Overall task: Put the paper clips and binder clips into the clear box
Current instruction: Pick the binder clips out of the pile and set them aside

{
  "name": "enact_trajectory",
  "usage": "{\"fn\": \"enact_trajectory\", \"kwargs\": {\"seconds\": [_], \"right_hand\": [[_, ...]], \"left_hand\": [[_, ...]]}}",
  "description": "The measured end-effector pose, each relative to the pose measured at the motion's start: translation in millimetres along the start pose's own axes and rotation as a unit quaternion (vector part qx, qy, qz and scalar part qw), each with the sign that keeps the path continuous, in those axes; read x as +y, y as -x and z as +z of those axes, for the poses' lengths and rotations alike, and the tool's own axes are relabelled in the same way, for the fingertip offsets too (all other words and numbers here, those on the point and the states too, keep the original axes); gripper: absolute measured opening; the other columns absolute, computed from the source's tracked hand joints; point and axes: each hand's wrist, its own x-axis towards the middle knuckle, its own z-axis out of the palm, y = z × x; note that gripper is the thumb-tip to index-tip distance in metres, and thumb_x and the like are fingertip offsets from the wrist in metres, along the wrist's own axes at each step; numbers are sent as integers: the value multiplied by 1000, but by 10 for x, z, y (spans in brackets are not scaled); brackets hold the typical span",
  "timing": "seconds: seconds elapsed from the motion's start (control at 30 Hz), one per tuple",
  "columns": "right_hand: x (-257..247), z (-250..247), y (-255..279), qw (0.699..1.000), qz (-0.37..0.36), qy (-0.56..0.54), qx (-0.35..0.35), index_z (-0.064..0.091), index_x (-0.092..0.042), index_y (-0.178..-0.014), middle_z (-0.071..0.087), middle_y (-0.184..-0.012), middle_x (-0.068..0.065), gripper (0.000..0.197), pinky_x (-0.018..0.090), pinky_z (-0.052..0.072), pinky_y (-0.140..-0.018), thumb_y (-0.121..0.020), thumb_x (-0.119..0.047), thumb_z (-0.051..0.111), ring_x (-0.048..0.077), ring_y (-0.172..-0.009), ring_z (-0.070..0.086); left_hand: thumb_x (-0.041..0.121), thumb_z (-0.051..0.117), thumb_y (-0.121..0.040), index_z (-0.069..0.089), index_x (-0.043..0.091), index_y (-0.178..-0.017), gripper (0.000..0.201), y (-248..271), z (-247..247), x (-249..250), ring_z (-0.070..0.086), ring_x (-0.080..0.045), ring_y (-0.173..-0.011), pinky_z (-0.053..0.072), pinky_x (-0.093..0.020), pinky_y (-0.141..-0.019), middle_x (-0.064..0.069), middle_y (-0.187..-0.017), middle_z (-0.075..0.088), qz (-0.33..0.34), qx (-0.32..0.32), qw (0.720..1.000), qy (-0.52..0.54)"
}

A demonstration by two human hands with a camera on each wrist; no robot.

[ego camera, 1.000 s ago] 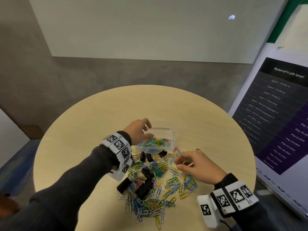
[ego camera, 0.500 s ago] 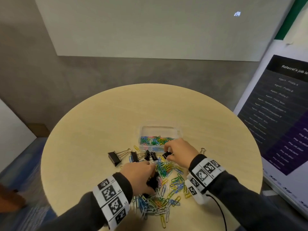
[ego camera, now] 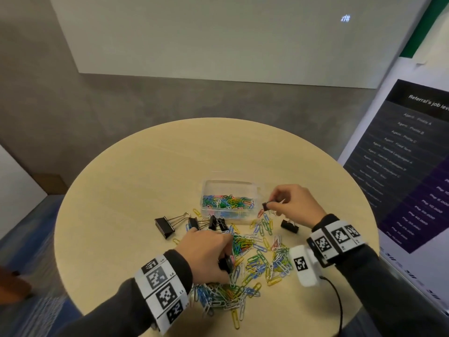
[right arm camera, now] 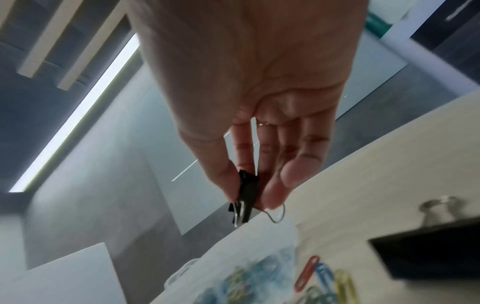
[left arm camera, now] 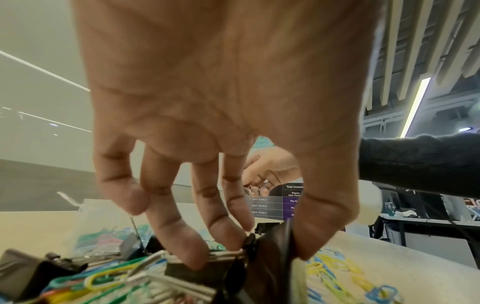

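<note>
Right hand: thumb and fingertips clamped on a small black binder clip, now lifted off the round pale wooden table to just beside the right end of the clear plastic box, which half a second ago it had not left the heap; drop judged imminent. Left hand: fingers and thumb closed round a larger black binder clip, still low in the loose coloured paper clips; most stock remains on the table.
</note>
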Motion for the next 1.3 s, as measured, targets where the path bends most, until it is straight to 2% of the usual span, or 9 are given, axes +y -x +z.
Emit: {"fn": "enact_trajectory", "kwargs": {"seconds": [0.1,0.17,0.37,0.63,0.73,0.83,1.0,1.17,1.3], "right_hand": [[180,-87,-87,998,48,49,1,68,-17,-75,70,-75,5,5,25,45,-62,-79,-18,70,18,-69,64],[255,-110,-130,994,79,69,-23,67,-19,-78,70,-76,5,3,23,42,-59,-81,-18,68,14,-68,61],[310,-64,-266,984,120,126,-48,65,-17,-77,58,-71,-3,7,19,36,-53,-84,-18,66,12,-70,56],[326,4,-336,974,145,160,-75,64,-17,-75,67,-88,6,9,23,43,-59,-83,-18,67,17,-76,60],[180,-39,-229,966,119,230,-6,62,-20,-80,66,-91,5,8,30,49,-72,-86,-25,63,22,-82,61],[-111,-32,-85,968,38,244,34,63,-21,-81,66,-86,1,11,32,50,-70,-87,-30,59,21,-80,61],[-616,202,117,980,-101,114,-128,65,-22,-84,66,-86,-5,8,13,39,-61,-90,-27,61,8,-76,59],[-725,544,85,961,-152,149,-179,64,-21,-113,65,-115,0,23,30,50,-86,-90,-20,59,13,-102,60],[-760,718,34,942,-151,210,-215,62,-24,-118,65,-112,8,33,37,49,-84,-89,-9,58,26,-98,62]], "left_hand": [[45,65,-71,53,26,-104,40,1,-44,4,52,-12,-81,41,-28,-69,10,-100,63,9,11,1000,23],[41,63,-75,56,26,-103,33,8,-76,8,51,-10,-78,43,-27,-65,10,-100,63,21,18,998,51],[29,64,-82,61,19,-102,22,5,-142,-2,61,-15,-86,53,-33,-80,2,-98,60,66,22,979,189],[20,64,-84,64,14,-104,21,35,-366,-262,66,-13,-84,50,-17,-67,-1,-99,63,33,85,970,227],[24,63,-86,64,15,-105,21,55,-475,-539,62,-15,-82,44,-13,-62,1,-99,62,-41,110,977,176],[26,60,-88,63,13,-112,27,54,-485,-836,51,-13,-82,40,-20,-72,-3,-107,62,-127,111,981,96],[26,58,-90,58,15,-117,29,33,-338,-1142,49,-17,-89,43,-26,-82,-6,-115,58,-216,68,972,58],[23,56,-91,56,18,-118,27,25,-221,-1267,56,-22,-105,46,-30,-89,-5,-118,53,-236,32,970,50],[23,53,-94,56,18,-117,24,10,-206,-1293,56,-23,-107,45,-31,-90,-6,-120,53,-236,22,970,60]]}}
